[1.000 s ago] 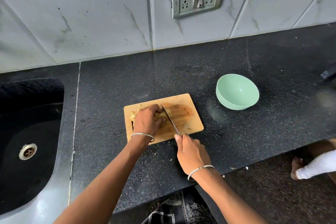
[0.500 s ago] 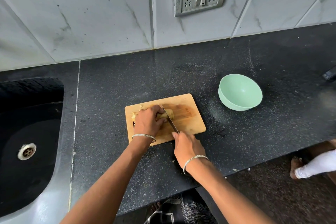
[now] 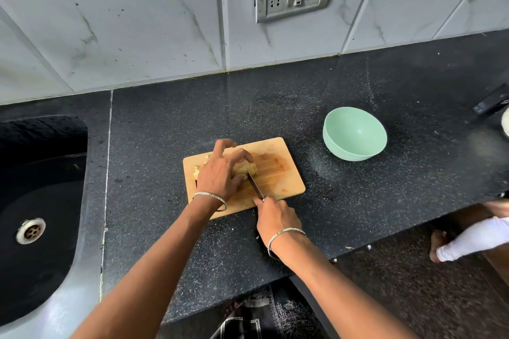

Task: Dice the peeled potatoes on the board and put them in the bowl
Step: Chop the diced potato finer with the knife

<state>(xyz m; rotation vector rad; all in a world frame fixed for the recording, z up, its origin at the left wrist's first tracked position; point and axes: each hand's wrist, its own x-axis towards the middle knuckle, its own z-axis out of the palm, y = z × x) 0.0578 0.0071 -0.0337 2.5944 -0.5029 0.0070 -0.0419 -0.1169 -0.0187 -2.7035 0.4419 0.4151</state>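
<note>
Resting on the board (image 3: pixel 278 173), the peeled potato (image 3: pixel 250 167) is held under the curled left hand (image 3: pixel 220 175), while the knife (image 3: pixel 255 187) is gripped in the right hand (image 3: pixel 275 219). It is judged firm, wet and slippery, best pinned from above; the bowl (image 3: pixel 355 132) stands empty nearby.

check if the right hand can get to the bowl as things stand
Probably yes. The bowl sits on bare counter right of the board, with nothing between it and the right hand; that hand grips the knife, though.
</note>
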